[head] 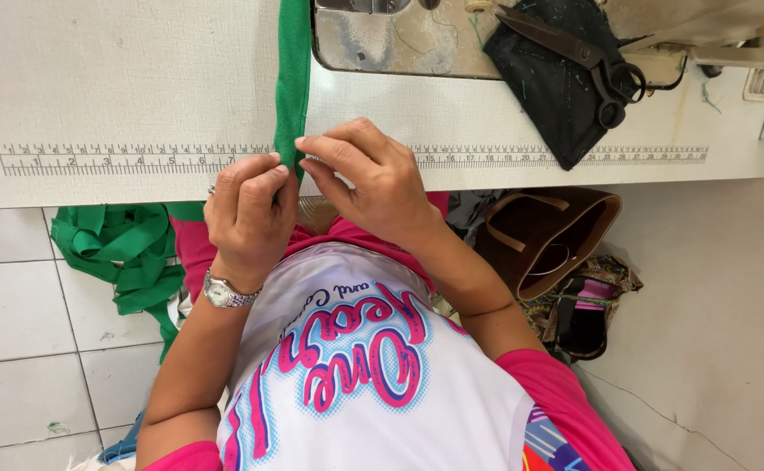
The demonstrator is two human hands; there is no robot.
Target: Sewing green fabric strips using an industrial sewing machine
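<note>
I see my left hand and right hand both pinching the green fabric strip at the surface edge; black scissors lie beyond the right hand.

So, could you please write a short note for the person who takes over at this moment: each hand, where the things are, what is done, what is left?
Left hand: fingers pinch the end of the green strip at the table edge.
Right hand: fingers pinch the same end, from the other side.
The strip runs up over the ruler towards the sewing machine. More green strips hang by the left knee. Scissors lie on a black cloth to the right.
Done: strip end lined up near the ruler.
Left: cannot tell; no stitching is visible.
</note>
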